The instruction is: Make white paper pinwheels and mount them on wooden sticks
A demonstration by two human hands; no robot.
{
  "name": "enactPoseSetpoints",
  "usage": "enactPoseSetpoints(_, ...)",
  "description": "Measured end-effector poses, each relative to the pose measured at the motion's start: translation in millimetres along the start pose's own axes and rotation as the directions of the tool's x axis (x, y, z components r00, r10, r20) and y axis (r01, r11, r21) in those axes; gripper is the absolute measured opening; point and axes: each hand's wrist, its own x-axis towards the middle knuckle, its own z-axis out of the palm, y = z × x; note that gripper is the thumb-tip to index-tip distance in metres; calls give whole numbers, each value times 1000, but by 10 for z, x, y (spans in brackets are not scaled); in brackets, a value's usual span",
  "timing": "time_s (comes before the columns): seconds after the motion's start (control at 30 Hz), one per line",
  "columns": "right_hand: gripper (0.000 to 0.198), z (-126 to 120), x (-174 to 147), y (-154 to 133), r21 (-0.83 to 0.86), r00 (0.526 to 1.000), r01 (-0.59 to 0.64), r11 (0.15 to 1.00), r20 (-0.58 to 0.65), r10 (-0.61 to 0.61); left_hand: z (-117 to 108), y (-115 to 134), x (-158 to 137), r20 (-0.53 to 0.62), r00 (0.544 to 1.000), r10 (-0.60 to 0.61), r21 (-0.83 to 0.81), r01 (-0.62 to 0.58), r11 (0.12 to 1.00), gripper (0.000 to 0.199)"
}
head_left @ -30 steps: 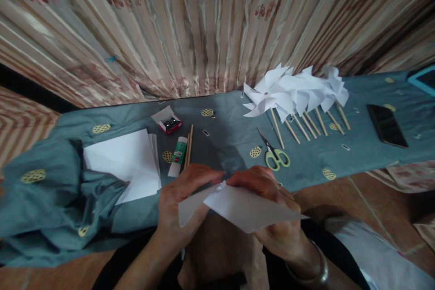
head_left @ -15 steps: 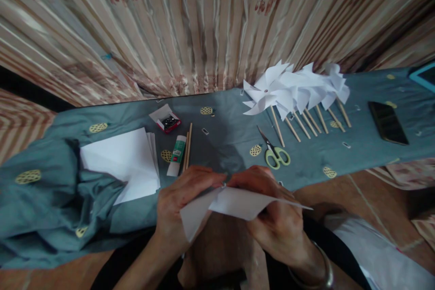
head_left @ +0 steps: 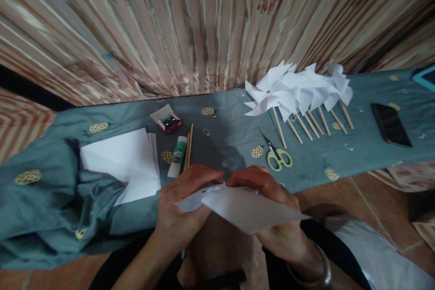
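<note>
Folded white paper: the piece (head_left: 251, 213) hangs between the two hands, at the near middle, in front of the counter's near edge; its long axis runs left to right, its right tip poking out a bit nearer.
Left grip: the left hand (head_left: 185, 195) is closed on the paper's left wing, thumb beneath, fingers over the far edge.
Right grip: the right hand (head_left: 272, 190) clasps the longer right wing from its far side (a bracelet (head_left: 326, 269) sits on that wrist).
Where it all meets: the paper's raised middle lies right under both sets of fingertips, neither hand clearly nearer, the fingertips almost touching each other; what they pinch there I can't make out.
Small red box: on the far left of the counter (head_left: 224, 147), this box (head_left: 174, 129) stands with its white flap lifted; inside are small, dark, shiny pieces, too small to name for certain.
Left side: a glue stick (head_left: 179, 150) lies beside two wooden sticks (head_left: 190, 145), near the left hand; left of them, a stack of white sheets (head_left: 125, 154).
Right side: green-handled scissors (head_left: 275, 154) lie beyond the right hand, near the row of pinwheels (head_left: 282, 90).
</note>
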Motion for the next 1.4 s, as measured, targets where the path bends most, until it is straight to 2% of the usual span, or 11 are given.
enactPoseSetpoints(0.1, 35, 71, -2, 64, 110, 976, -216, 970, -2, 217, 65, -42, 9, -25, 984, -175, -107, 172, 979, 15)
enactPoseSetpoints(0.17, 31, 111, 25, 116, 176, 942, -334, 926, 23, 335, 102, -80, 15, -18, 951, -309, -167, 302, 939, 19)
enactPoseSetpoints(0.23, 30, 142, 66, 169, 232, 915, -400, 887, 39, 403, 127, -113, 29, -6, 919, -393, -205, 384, 900, 25)
enactPoseSetpoints(0.37, 29, 181, 133, 274, 341, 876, -471, 813, 77, 476, 148, -164, 77, 6, 894, -448, -223, 438, 871, 32)
enactPoseSetpoints(0.57, 30, 182, 166, 344, 420, 837, -542, 728, 184, 516, 171, -234, 110, 23, 874, -486, -235, 477, 847, 31)
enactPoseSetpoints(0.73, 29, 166, 207, 338, 573, 815, -572, 587, 316, 485, 194, -260, 91, 49, 857, -513, -295, 503, 812, 34)
enactPoseSetpoints(0.87, 35, 172, 203, 409, 609, 784, -616, 499, 419, 458, 213, -268, 75, 50, 831, -554, -339, 536, 773, 41)
enactPoseSetpoints(1.23, 34, 176, 176, 462, 623, 748, -651, 433, 427, 508, 248, -284, 70, 70, 820, -568, -437, 538, 721, 41)
enactPoseSetpoints(1.4, 33, 191, 159, 484, 616, 741, -659, 432, 432, 514, 250, -295, 65, 66, 821, -567, -452, 531, 717, 38)
